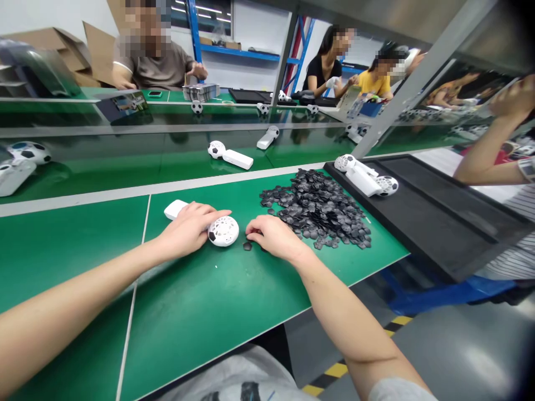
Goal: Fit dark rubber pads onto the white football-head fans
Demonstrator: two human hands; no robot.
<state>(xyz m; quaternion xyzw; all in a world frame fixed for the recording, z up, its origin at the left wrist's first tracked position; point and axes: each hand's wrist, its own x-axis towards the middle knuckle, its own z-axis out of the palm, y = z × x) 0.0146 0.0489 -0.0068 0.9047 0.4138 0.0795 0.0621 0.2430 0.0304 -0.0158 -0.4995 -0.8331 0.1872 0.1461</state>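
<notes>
My left hand (190, 227) is wrapped round a white device with a round, football-patterned head (223, 231); its white handle end (175, 209) sticks out behind the fingers. The head shows white openwork and a few black patches. Just right of it, my right hand (267, 233) has its thumb and fingers pinched together low over the green table (200, 312); what they hold, if anything, is too small to make out. A loose black pentagon piece (248, 245) lies beside those fingertips. Beyond the right hand spreads a heap of black pieces (321, 209).
Two similar devices (363, 175) rest on a black tray (434, 206) at the right. More lie on the green conveyor (167, 150) behind the table's pale edge. A slanted metal post (401, 94) rises beyond the heap. Several people sit across and at the right.
</notes>
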